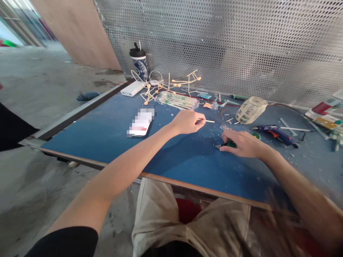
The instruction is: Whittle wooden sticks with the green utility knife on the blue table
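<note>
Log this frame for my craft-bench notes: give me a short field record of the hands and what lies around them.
left hand: left hand pinches a thin wooden stick just above the blue table
right hand: right hand rests on the table, closed on a green-handled cutter
near right hand: blue glue gun, tape roll
near left hand: phone, packet of sticks
back edge: stick-and-ball models, white power bank, lidded cup
behind: perforated metal panel
</note>
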Action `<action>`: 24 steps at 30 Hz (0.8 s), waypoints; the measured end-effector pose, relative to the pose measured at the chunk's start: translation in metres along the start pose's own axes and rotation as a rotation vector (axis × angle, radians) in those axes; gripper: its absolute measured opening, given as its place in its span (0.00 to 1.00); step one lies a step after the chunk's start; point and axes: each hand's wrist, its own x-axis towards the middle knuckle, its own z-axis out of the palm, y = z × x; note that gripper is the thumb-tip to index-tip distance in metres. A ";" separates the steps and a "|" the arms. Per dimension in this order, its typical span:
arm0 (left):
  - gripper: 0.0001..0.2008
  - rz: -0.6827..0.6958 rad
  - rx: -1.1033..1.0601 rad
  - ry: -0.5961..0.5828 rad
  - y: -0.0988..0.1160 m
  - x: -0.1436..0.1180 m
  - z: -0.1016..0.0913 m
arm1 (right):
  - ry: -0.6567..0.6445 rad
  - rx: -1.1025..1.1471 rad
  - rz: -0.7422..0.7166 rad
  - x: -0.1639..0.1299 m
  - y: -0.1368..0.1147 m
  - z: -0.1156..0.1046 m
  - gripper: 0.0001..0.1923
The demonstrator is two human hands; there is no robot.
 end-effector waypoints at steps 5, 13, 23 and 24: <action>0.17 -0.006 -0.012 -0.015 0.001 0.000 -0.001 | 0.035 0.006 -0.051 0.002 0.001 0.005 0.20; 0.18 -0.005 -0.020 -0.022 0.002 0.000 -0.002 | 0.041 0.004 -0.128 0.003 0.004 0.006 0.18; 0.17 -0.005 -0.018 -0.020 0.000 0.000 0.000 | 0.072 -0.095 -0.170 0.004 0.007 0.011 0.18; 0.17 -0.002 -0.016 -0.022 0.000 0.000 0.001 | 0.075 -0.091 -0.173 0.004 0.008 0.012 0.18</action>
